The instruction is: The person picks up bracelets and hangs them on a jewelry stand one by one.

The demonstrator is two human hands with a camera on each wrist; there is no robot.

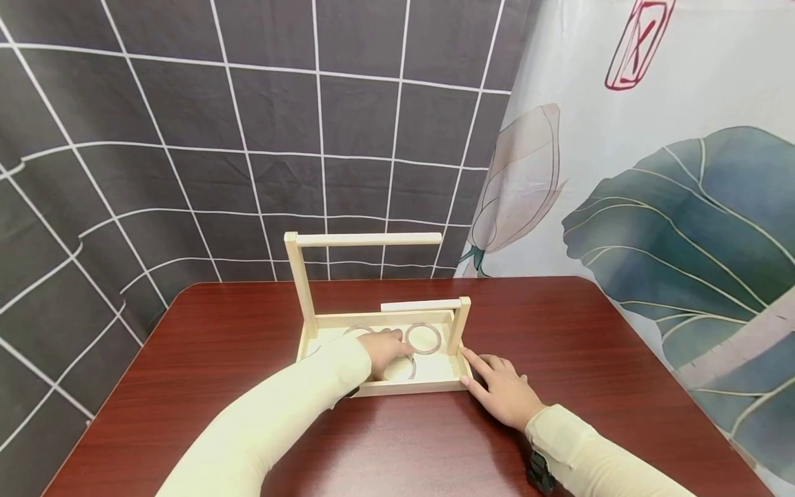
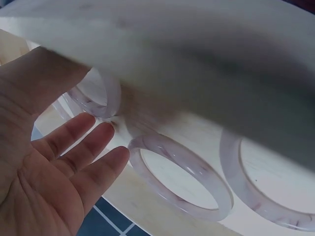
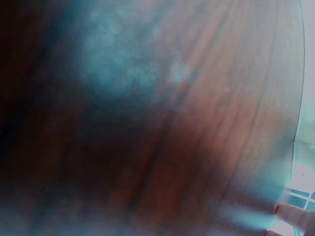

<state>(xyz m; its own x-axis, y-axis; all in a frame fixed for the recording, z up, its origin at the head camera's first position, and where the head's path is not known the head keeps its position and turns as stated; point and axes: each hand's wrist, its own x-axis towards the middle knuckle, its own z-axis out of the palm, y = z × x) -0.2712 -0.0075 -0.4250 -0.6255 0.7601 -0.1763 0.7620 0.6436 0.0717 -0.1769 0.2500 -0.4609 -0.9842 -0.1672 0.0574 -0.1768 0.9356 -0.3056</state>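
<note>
A pale wooden bangle stand with a shallow tray (image 1: 413,388) sits on the table. Several translucent, pinkish-streaked bangles lie in it, one at the back right (image 1: 424,339). My left hand (image 1: 384,351) reaches into the tray from the front left. In the left wrist view its thumb and fingers are around a bangle (image 2: 113,93), seemingly pinching it; the index finger is hidden. Other bangles, such as this one (image 2: 179,177), lie beside the fingertips. My right hand (image 1: 504,392) rests at the tray's right end, its extended fingers touching the corner.
A tall bar (image 1: 369,239) stands on a post at the stand's left, a lower bar (image 1: 422,305) on a post at its right. The reddish-brown table (image 1: 217,359) reaches back to a dark grid cloth (image 1: 273,117) and a white floral cloth (image 1: 590,138). The right wrist view is mostly blurred tabletop.
</note>
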